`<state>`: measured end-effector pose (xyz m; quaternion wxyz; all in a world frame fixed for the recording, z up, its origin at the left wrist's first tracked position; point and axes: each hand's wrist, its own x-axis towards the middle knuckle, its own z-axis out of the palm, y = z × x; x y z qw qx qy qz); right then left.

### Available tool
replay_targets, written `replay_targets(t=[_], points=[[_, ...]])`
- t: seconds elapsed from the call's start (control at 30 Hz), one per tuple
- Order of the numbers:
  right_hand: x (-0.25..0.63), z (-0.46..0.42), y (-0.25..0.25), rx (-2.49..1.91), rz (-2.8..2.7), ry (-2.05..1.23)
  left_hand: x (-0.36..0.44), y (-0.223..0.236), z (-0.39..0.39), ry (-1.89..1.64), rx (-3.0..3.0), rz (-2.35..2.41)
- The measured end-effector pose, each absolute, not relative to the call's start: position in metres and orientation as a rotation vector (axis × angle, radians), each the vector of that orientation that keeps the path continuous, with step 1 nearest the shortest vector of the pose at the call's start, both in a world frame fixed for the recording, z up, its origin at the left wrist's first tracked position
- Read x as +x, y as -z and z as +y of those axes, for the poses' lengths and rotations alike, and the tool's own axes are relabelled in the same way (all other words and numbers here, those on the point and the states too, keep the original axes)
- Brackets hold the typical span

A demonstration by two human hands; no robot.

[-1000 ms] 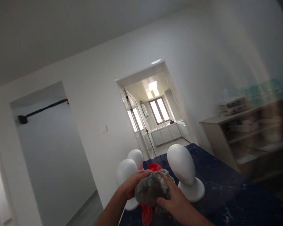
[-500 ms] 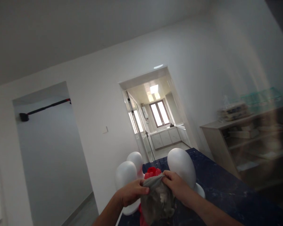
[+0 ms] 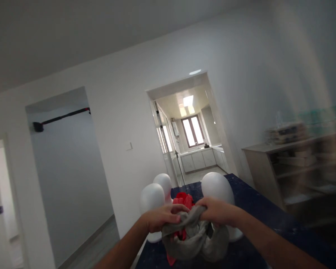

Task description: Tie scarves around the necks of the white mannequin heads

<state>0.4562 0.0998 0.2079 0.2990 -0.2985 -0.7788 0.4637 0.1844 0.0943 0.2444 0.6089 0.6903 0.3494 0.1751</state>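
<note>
Since a moment earlier the crumpled grey fabric cap (image 3: 193, 235) has been pulled wider, sagging lower between the hands. The left hand (image 3: 162, 218) and right hand (image 3: 217, 211) each pinch its upper rim, stretched roughly left-right above the dark blue marbled counter (image 3: 268, 220). It looks opened, not yet fitted. Red cloth (image 3: 184, 200) and three white foam mannequin heads (image 3: 217, 186) lie just behind.

Single head-worn view, tilted, facing forward across the dark blue marbled table (image 3: 268, 224) toward a white wall and lit kitchen doorway (image 3: 190, 127); hands appear close at bottom edge.
</note>
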Motion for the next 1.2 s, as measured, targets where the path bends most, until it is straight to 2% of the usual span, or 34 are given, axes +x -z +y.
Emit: replay_targets(t=[0.1, 0.17, 0.4, 0.63, 0.9, 1.07, 1.2], points=[[0.459, 0.098, -0.224, -0.655, -1.84, -1.245, 0.195, -0.263, 0.087, -0.156, 1.775, 0.888], [0.461, 0.096, -0.231, -0.62, -1.824, -1.269, 0.205, -0.272, 0.083, -0.162, 1.809, 0.87], [0.443, 0.085, -0.213, -0.304, -1.683, -1.639, 0.253, -0.304, 0.078, -0.641, 1.598, 0.473], [0.445, 0.085, -0.189, -0.336, -1.681, -1.743, 0.283, -0.35, 0.09, -0.905, 1.538, 0.242], [0.573, 0.111, -0.24, -0.567, -1.785, -1.462, 0.268, -0.378, 0.094, -1.152, 1.496, 0.113], [0.644, 0.102, -0.295, -0.954, -2.049, -1.238, 0.265, -0.385, 0.085, -0.913, 1.68, 0.187], [0.672, 0.086, -0.34, -1.127, -2.117, -1.022, 0.269, -0.389, 0.08, -0.659, 2.131, 0.587]])
